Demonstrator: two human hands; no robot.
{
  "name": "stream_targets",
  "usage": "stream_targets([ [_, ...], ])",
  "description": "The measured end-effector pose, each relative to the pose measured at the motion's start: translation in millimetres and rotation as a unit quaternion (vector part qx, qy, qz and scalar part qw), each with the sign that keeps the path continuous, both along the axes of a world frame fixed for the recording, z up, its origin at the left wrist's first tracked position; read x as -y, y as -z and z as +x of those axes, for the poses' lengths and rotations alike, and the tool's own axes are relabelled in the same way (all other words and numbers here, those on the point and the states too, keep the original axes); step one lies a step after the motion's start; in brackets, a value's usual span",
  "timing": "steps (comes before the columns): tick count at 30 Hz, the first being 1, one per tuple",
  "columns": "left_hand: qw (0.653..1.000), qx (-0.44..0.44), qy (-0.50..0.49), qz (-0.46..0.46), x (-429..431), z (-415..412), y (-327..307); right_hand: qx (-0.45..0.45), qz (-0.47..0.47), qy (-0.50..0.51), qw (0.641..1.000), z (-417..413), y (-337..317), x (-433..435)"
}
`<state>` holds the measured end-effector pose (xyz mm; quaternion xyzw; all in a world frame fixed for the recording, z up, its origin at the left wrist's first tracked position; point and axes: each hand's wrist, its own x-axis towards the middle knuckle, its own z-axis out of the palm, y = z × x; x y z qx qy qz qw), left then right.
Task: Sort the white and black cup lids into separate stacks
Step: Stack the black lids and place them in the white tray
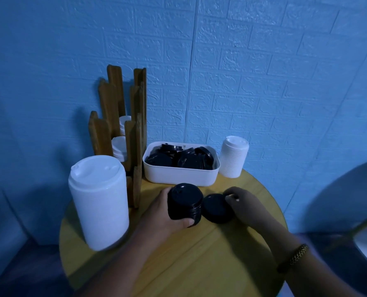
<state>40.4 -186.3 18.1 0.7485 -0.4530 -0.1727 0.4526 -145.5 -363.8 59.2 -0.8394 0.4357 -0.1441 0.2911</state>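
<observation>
Left hand [161,209] grips the black lid stack [185,203], right hand [243,205] holds the neighbouring black lid [216,210]; bare table [201,256] nearer.

Smooth yellow wood is seen on the desk [178,254]. The black lids [184,204] look like matt plastic; the bin [178,174] like smooth white plastic; the rack [135,146] like brown wood.

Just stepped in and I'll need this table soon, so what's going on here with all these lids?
A person is sorting cup lids by colour on a round wooden table. Their left hand grips a stack of black lids, while the right hand pinches the rim of a flat black lid beside it. More loose black lids wait in the white bin. White lids already stand apart: a tall white stack on the left and a shorter white stack right of the bin.
</observation>
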Motion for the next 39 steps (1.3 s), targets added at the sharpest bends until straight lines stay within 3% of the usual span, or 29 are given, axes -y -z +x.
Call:
stream_targets([
  [2, 1.0, 0.0, 0.001, 0.002, 0, 1, 0, -0.05, -0.1, 0.018, 0.994, 2, -1, -1],
  [4, 1.0, -0.002, 0.002, 0.002, 0, 1, 0, -0.027, -0.134, 0.052, 0.989, 4, -2, -9],
  [8, 1.0, -0.005, 0.007, -0.001, 0, 0, 0, -0.125, -0.149, -0.033, 0.98, 17, 2, -29],
  [12, 1.0, -0.005, 0.009, -0.006, -1, 1, 0, -0.166, -0.119, -0.141, 0.969, 13, -7, -17],
  [14, 1.0, -0.006, 0.008, -0.002, -1, 1, 0, -0.136, -0.083, -0.163, 0.974, 9, -11, -10],
  [17, 1.0, -0.009, 0.011, -0.007, 0, 1, 0, -0.063, -0.116, -0.101, 0.986, 16, -5, -12],
  [20, 1.0, -0.007, 0.011, -0.009, 0, 1, 1, -0.097, -0.124, -0.092, 0.983, 24, 7, -13],
  [25, 1.0, -0.002, 0.028, 0.001, 0, 4, 3, -0.069, 0.025, -0.167, 0.983, 11, 0, 2],
  [30, 0.999, -0.024, 0.035, -0.003, -2, 1, -1, -0.097, -0.052, -0.115, 0.987, 21, 11, -6],
  [34, 1.0, -0.008, 0.02, -0.011, -3, 1, -1, -0.077, -0.015, -0.156, 0.985, 16, 9, -4],
  [39, 1.0, -0.006, 0.014, -0.017, -1, 3, 2, -0.076, -0.038, -0.098, 0.992, 13, 4, -9],
])
